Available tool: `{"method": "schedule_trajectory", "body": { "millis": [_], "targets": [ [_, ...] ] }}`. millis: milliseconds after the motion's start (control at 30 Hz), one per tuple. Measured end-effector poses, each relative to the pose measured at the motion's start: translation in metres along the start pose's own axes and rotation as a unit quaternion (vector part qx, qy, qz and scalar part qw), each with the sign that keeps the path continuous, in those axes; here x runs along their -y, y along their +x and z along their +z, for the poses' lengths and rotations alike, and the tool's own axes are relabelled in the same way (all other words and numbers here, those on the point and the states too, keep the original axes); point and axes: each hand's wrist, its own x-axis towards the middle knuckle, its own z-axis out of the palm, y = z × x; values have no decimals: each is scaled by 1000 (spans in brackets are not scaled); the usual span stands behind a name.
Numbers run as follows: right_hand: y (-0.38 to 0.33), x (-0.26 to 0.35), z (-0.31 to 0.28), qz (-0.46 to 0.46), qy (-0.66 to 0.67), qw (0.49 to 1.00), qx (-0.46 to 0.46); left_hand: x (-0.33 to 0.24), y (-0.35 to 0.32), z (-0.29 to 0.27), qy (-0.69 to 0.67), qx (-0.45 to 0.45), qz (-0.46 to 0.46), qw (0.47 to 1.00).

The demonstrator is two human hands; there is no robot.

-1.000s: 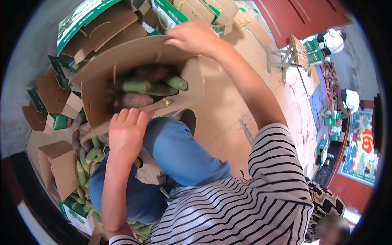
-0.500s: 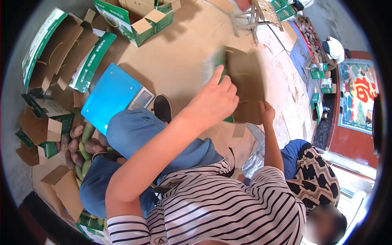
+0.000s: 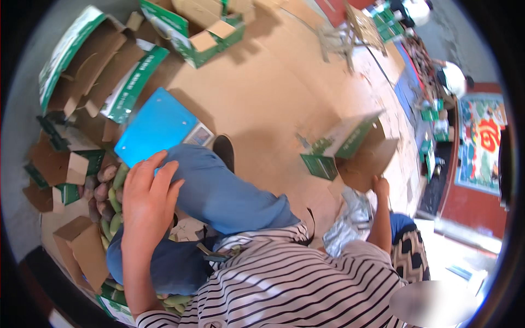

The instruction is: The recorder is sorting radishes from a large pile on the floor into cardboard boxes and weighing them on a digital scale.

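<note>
Off to my right, a green-and-white cardboard carton (image 3: 350, 143) stands tilted with its brown inside turned toward me. My right hand (image 3: 381, 187) grips the carton's near edge, its fingers partly hidden. My left hand (image 3: 147, 188) is open and holds nothing, fingers bent and spread above my knee. Beneath and left of it lies a pile of oblong green and reddish-purple produce (image 3: 112, 210). Just beyond my left hand is a flat blue-topped weighing scale (image 3: 156, 126) with a keypad panel.
Opened green-and-white cartons (image 3: 82, 60) crowd the left, another carton (image 3: 216, 41) stands at the back, and a brown box (image 3: 85, 246) sits at lower left. Crumpled silvery plastic (image 3: 347, 221) lies by my right forearm. A wooden stool (image 3: 363, 30) and other people are farther off.
My left hand has left the carton and swung left and down toward the produce pile. The carton has moved right and lower, still in my right hand.
</note>
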Motion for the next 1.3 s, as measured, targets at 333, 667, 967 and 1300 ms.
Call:
{"method": "schedule_trajectory", "body": {
  "millis": [333,667,967,1300],
  "targets": [
    [-62,324,-184,-432,264,833,-223,65,-23,43,138,-45,-88,986],
    [-136,662,-205,-611,296,721,-140,65,-30,43,154,-33,-120,980],
    [-113,766,-196,-500,347,792,-45,53,-27,44,138,27,-95,985],
    [-111,544,-161,-558,228,774,-197,37,-29,37,140,-16,-69,988]
  ]
}}
